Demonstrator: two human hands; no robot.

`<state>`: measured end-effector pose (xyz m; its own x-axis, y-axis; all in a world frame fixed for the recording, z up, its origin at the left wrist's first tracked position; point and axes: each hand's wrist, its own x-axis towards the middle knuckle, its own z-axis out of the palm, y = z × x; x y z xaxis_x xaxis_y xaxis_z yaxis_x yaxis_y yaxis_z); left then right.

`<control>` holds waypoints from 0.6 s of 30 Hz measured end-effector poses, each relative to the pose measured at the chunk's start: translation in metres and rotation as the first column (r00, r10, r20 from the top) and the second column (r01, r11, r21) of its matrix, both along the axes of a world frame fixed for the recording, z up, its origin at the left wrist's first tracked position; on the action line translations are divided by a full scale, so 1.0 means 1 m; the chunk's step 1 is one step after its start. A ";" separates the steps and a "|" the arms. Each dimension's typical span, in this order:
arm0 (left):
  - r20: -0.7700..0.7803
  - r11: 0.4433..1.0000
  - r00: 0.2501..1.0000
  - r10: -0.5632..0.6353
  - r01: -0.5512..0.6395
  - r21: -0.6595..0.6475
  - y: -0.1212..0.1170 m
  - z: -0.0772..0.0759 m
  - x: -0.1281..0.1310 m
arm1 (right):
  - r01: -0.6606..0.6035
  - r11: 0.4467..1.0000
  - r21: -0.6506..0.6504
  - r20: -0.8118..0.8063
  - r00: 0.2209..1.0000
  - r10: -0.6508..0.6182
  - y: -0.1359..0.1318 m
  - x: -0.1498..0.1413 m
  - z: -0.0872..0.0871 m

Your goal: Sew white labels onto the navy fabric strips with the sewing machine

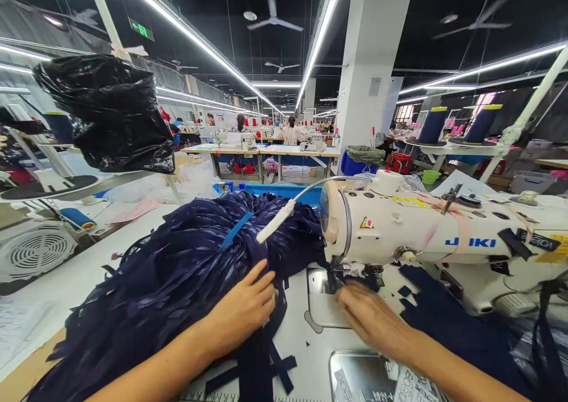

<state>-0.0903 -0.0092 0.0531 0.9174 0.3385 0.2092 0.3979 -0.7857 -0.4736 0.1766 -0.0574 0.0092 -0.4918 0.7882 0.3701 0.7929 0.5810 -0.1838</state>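
My left hand (pixel 251 298) lies on a large bundle of navy fabric strips (pixel 168 284), its fingers stretched out and slightly apart over a strip that runs down toward the table's front edge. A blue tie (pixel 237 230) crosses the bundle. At the needle end of a white Juki sewing machine (pixel 412 224), my right hand (pixel 366 310) is closed over the metal plate (pixel 322 313). Its fingertips are close to the presser foot, beside a small dark piece; what they pinch is mostly hidden. A white-tipped flexible lamp (pixel 277 220) hangs over the bundle.
Navy fabric (pixel 448 325) lies under the machine arm, with small scraps around it. Loose strips (pixel 284 369) cross at the front edge. A black plastic bag (pixel 110 112) hangs at left. Thread cones (pixel 432 125) stand at back right. People and machines are farther off.
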 end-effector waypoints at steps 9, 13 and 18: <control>0.027 0.999 0.999 -0.021 0.021 0.027 -0.039 -0.029 -0.024 | 0.090 0.950 -0.300 -0.508 0.827 -0.239 0.047 -0.098 -0.016; 0.031 0.981 0.990 0.139 -0.142 0.129 -0.035 -0.045 -0.009 | 0.106 0.943 -0.315 -0.563 0.779 -0.276 0.058 -0.108 -0.032; -0.141 0.983 0.987 0.074 -0.096 -0.157 -0.043 -0.038 0.007 | 0.168 0.908 -0.384 -0.572 0.729 -0.377 0.072 -0.112 -0.043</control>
